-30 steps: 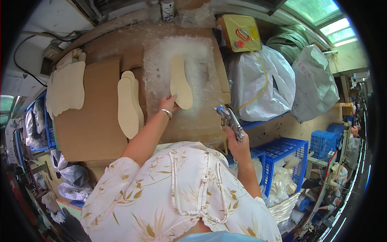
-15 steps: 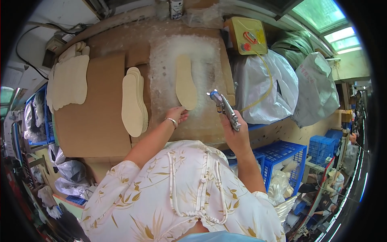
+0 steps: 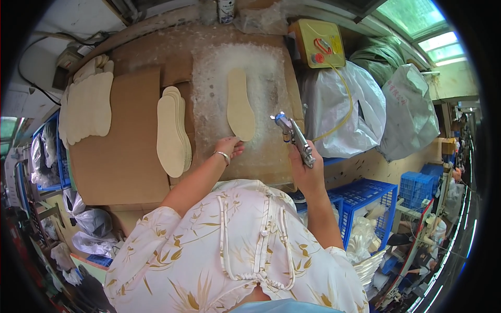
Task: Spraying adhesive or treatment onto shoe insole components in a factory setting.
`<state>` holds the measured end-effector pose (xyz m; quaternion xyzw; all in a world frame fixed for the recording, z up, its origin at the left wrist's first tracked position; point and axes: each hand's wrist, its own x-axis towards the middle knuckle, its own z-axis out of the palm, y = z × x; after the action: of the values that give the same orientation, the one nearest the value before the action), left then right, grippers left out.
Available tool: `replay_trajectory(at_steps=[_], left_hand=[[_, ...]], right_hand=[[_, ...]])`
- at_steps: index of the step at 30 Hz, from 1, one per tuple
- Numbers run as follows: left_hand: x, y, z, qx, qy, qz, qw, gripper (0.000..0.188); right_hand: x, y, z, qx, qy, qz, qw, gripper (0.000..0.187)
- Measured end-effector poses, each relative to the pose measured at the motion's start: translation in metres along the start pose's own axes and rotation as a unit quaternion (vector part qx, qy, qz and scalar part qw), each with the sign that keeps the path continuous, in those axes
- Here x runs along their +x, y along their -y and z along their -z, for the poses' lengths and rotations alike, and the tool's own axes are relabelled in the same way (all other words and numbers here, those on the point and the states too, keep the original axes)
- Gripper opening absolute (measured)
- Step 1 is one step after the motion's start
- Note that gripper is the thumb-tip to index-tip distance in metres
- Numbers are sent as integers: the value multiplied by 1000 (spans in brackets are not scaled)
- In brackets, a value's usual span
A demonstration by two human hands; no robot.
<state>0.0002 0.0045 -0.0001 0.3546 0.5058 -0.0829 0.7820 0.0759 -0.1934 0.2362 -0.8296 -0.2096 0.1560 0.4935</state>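
Observation:
A single cream insole lies lengthwise on a cardboard sheet crusted with whitish residue. At its near end, my left hand has curled fingers pinching the edge; the palm side is partly hidden. To the right of that insole, my right hand is wrapped round the handle of a metal spray gun with a blue collar, its nozzle tilted up and left, above the sheet's right side. Left of the sheet rests a neat stack of insoles.
More insoles are piled on brown cardboard at the far left. A yellow can with a red cap and a yellowish hose stands at the back right. Beside it sit bulky white sacks. Blue crates stand near my right forearm.
The spray gun and my right hand have shifted slightly to the right. My left hand still touches the insole's near end, and the insole lies in the same place.

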Motion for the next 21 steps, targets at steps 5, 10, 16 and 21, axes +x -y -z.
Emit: replay_trajectory(at_steps=[5, 10, 16, 21], left_hand=[[-3, 0, -1, -2, 1, -2, 1000, 22], [-1, 2, 0, 4, 0, -6, 1000, 22], [-2, 2, 0, 6, 3, -6, 1000, 21], [-1, 3, 0, 8, 2, -7, 1000, 20]], right_hand=[[-5, 0, 3, -10, 5, -15, 1000, 24], [-6, -2, 2, -20, 13, -20, 1000, 22], [-13, 0, 4, -17, 33, 7, 999, 22], [-10, 1, 5, -19, 15, -1, 1000, 22]])
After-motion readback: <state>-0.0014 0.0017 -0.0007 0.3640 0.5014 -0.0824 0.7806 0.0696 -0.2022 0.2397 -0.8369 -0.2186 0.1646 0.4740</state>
